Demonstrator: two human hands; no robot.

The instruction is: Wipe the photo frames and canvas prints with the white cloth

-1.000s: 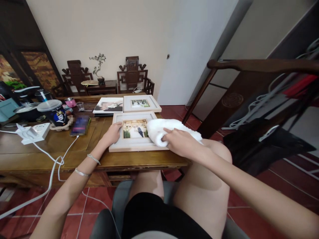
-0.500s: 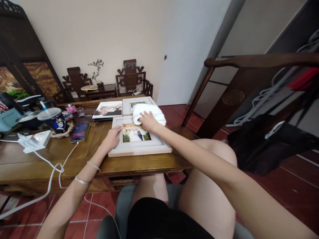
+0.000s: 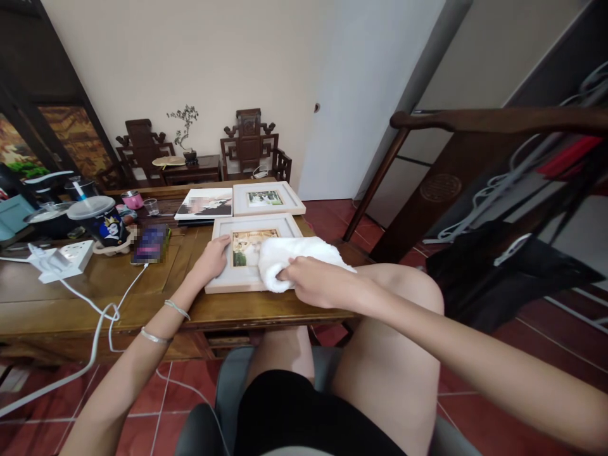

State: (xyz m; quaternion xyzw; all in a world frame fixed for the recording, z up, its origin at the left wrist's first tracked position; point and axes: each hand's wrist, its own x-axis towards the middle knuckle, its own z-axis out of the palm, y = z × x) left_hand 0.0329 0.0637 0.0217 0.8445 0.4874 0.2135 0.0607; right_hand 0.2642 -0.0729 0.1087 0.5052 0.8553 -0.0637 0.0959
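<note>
One white towel [image 3: 304,253] is held in the right hand's grip [image 3: 316,282] on the picture frame [image 3: 246,248]; left hand [image 3: 213,259] braces edge, closure unclear; light, even pressure advisable.

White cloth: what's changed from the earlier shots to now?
The white cloth, in the right hand, went from the right side of the near frame to its far edge, then back, ending farther left than at first, over the right of the photo. Nothing grasped or released. Unchanged: left hand at the near frame's left edge, far frame behind.
</note>
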